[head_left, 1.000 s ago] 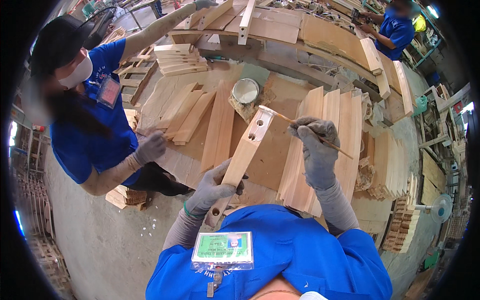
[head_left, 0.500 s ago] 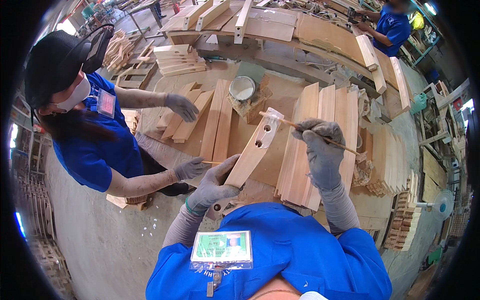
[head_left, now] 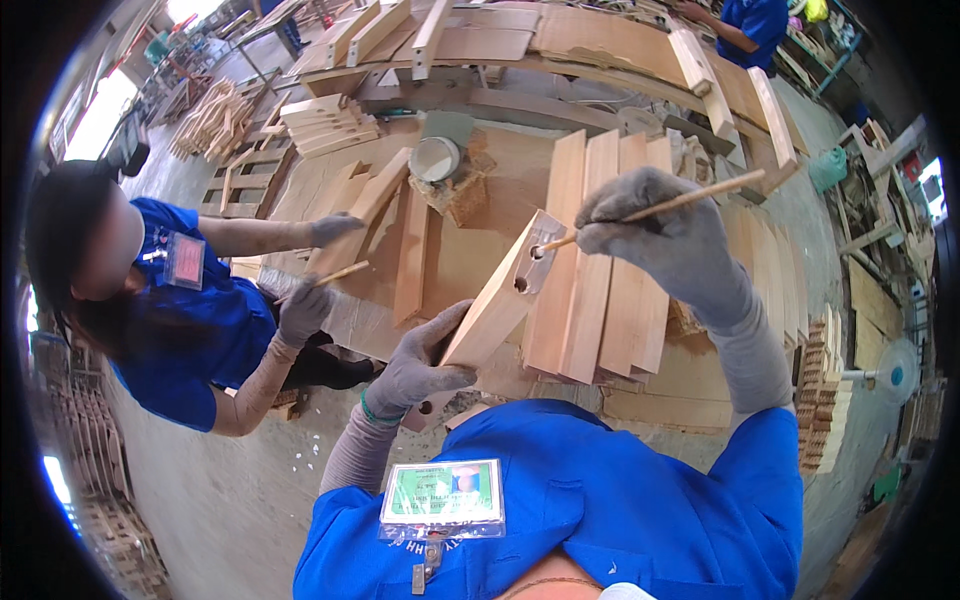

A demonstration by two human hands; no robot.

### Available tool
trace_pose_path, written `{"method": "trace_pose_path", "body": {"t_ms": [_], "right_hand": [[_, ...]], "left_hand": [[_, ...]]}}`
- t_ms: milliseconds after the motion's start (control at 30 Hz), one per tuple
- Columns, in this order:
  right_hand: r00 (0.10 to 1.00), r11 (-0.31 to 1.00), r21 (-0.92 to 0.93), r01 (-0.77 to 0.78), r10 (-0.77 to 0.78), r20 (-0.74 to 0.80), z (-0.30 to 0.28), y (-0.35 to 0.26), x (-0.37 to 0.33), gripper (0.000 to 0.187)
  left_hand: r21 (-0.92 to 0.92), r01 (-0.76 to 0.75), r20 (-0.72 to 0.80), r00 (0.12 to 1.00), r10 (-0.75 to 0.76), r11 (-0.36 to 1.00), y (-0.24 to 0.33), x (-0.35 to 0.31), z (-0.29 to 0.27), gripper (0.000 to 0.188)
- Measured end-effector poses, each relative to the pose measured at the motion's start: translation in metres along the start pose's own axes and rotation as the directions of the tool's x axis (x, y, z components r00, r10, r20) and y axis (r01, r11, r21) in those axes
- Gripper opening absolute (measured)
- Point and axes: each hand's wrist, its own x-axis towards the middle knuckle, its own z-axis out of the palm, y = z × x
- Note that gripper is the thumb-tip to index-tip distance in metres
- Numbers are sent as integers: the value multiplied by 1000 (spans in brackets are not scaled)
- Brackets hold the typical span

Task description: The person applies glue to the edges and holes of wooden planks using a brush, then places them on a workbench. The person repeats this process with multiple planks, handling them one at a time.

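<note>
My left hand (head_left: pixel 422 366), in a grey glove, is closed around a pale wooden bar (head_left: pixel 492 305) tilted up in front of my chest. Two round holes show near the bar's upper end. A thin wooden stick (head_left: pixel 705 195) is pinched in my right hand (head_left: pixel 655 225), also gloved. Its tip is at the upper hole; how far in it reaches, I cannot tell. Beneath and right of the bar lie several long wooden boards (head_left: pixel 590 320) side by side. A round pot of whitish stuff (head_left: pixel 436 159) stands beyond the bar.
At left a co-worker (head_left: pixel 215 300) in blue holds a wooden piece (head_left: pixel 375 200) and another stick (head_left: pixel 343 272). A bench (head_left: pixel 600 45) with bars on it runs across the back. More boards (head_left: pixel 765 260) are stacked at right, near a fan (head_left: pixel 897 371).
The stick's tip has gone from the bar's end face to its upper hole, and my right hand has turned over. The co-worker's hand now grips a wooden piece. The view has shifted.
</note>
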Motion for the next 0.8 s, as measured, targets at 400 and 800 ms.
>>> {"method": "trace_pose_path", "body": {"t_ms": [400, 800], "right_hand": [[747, 966, 175, 192, -29, -664, -64, -8, -95, 10], [532, 868, -454, 200, -486, -694, -102, 71, -159, 11]], "left_hand": [[-75, 40, 166, 986, -27, 996, -9, 36, 75, 80], [-16, 91, 188, 978, -86, 996, 9, 103, 166, 69]]}}
